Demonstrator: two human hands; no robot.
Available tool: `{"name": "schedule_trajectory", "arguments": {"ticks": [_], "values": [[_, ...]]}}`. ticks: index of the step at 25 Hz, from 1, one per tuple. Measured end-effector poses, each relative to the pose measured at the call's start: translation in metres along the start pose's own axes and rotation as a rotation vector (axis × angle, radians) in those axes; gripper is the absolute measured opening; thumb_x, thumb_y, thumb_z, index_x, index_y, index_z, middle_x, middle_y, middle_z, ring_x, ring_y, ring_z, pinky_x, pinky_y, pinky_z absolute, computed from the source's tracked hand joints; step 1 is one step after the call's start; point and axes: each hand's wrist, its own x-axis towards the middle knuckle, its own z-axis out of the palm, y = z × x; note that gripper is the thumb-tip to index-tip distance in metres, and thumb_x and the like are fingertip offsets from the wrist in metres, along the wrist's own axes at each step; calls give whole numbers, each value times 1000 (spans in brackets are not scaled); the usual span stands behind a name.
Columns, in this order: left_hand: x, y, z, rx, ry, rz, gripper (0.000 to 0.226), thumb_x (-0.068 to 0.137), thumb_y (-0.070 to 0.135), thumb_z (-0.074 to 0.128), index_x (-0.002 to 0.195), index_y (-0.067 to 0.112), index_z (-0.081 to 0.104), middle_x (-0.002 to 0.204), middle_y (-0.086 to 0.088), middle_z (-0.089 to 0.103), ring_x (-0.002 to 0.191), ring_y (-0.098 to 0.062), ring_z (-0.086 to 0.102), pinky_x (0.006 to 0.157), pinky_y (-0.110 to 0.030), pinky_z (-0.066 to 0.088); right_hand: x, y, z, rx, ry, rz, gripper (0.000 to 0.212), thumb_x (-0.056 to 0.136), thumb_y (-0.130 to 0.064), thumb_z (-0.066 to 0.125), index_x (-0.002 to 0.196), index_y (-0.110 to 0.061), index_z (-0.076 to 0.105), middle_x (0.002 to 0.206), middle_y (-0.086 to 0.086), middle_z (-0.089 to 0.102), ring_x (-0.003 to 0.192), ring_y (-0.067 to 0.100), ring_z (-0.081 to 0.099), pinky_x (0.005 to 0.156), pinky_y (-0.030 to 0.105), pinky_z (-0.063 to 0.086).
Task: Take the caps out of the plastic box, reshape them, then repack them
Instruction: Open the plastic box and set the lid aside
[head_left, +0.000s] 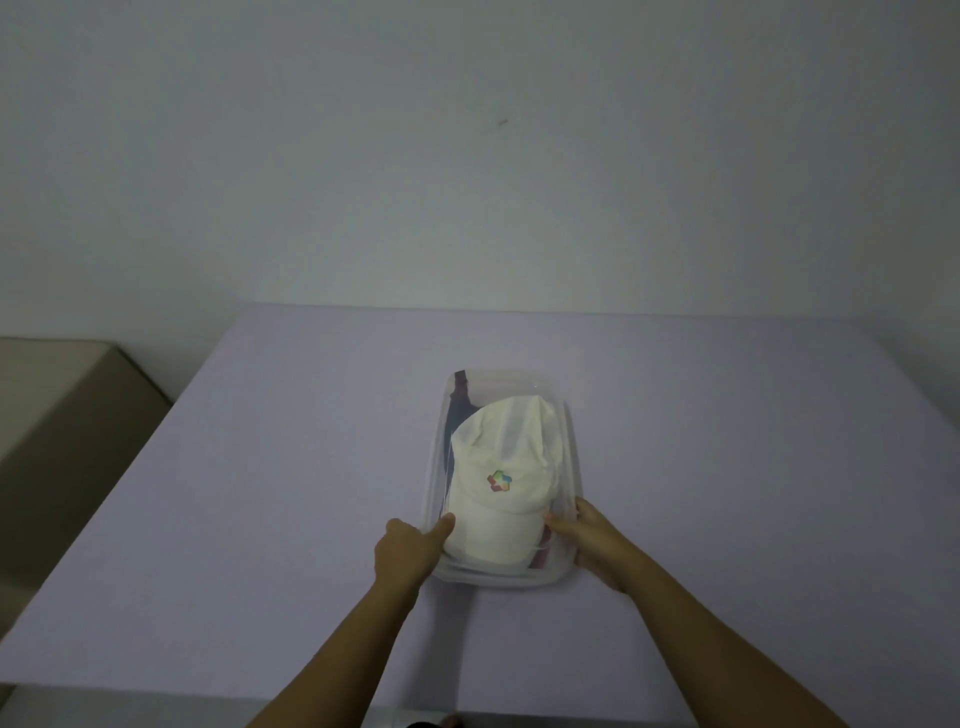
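A clear plastic box (571, 457) stands in the middle of the lilac table. A cream-white cap (501, 467) with a small multicoloured logo lies on top inside it, its brim toward me. Under it a dark blue cap (460, 410) shows at the far left, and a maroon piece (540, 556) shows at the near right. My left hand (408, 551) holds the box's near left corner, thumb over the rim touching the white cap. My right hand (597, 540) holds the near right corner, thumb inside against the cap's brim.
The lilac table (260, 493) spreads wide on all sides of the box. A beige piece of furniture (62, 415) stands lower, beyond the table's left edge. A plain pale wall rises behind the table's far edge.
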Motion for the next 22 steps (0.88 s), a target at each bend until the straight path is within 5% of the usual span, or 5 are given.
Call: {"name": "schedule_trajectory", "arguments": {"ticks": [3, 7, 11, 16, 22], "values": [[-5, 7, -4, -264, -21, -17, 47, 79, 37, 71, 93, -3, 49, 78, -11, 53, 67, -18, 51, 57, -27, 43, -4, -3, -1, 93, -24, 48, 47, 88, -48, 54, 127, -24, 46, 124, -1, 59, 116, 22, 56, 98, 42, 47], [-13, 13, -7, -748, -265, -14, 44, 81, 6, 67, 120, -5, 48, 77, -9, 65, 64, -18, 62, 54, -29, 48, 2, 0, -2, 225, 81, 126, 68, 88, -66, 26, 137, -22, 41, 136, 5, 48, 121, 28, 49, 100, 45, 44], [-5, 18, -30, -912, -295, 71, 36, 85, 2, 61, 119, 8, 51, 75, -7, 69, 67, -20, 66, 59, -31, 49, -5, -2, 5, 128, 113, 43, 43, 95, -51, 35, 131, -28, 42, 129, -2, 52, 115, 23, 52, 96, 42, 45], [41, 11, -102, -1076, -187, 138, 30, 88, -4, 51, 104, 21, 52, 62, 2, 67, 57, -13, 70, 51, -19, 54, -7, 6, 16, -435, 178, -42, 70, 94, -11, 44, 149, -19, 2, 155, 7, 22, 138, 26, 30, 112, 34, 28], [94, -32, -154, -994, -103, 82, 52, 90, -2, 50, 139, 10, 38, 59, 4, 69, 56, -13, 70, 52, -22, 56, -6, 13, 29, -666, 309, -71, 68, 96, -9, 36, 148, -18, -5, 135, 23, 49, 112, 37, 55, 95, 38, 45]]}}
